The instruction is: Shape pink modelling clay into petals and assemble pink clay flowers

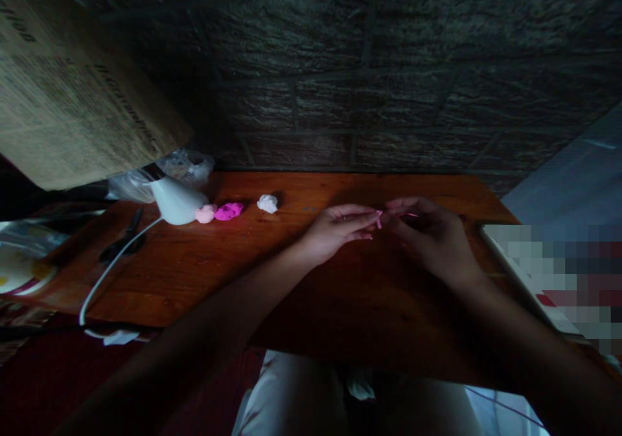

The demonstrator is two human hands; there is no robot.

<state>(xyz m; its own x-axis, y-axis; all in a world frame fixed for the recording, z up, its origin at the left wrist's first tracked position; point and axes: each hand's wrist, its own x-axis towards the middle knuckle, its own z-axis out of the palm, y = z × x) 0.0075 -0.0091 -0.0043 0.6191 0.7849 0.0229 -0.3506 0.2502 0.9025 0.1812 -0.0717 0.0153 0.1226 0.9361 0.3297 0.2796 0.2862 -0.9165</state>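
Note:
Over the wooden table, my left hand (340,227) pinches a small pink piece of modelling clay (379,218) between thumb and fingertips. My right hand (430,232) meets it from the other side, its fingers closed on the same pink clay. A thin pink strip shows between the right thumb and forefinger; whether it joins the piece at the left fingertips is hidden. To the left on the table lie a pale pink clay lump (206,214), a magenta clay lump (229,211) touching it, and a white clay lump (267,203) a little apart.
A lamp with a white base (177,199) and newspaper-print shade (87,92) stands at left, its white cord (109,264) crossing the table. Scissors (125,238) lie beside the cord. A dark stone-patterned wall (321,80) rises behind the wooden table (204,274). A pale-edged object (515,267) sits at right.

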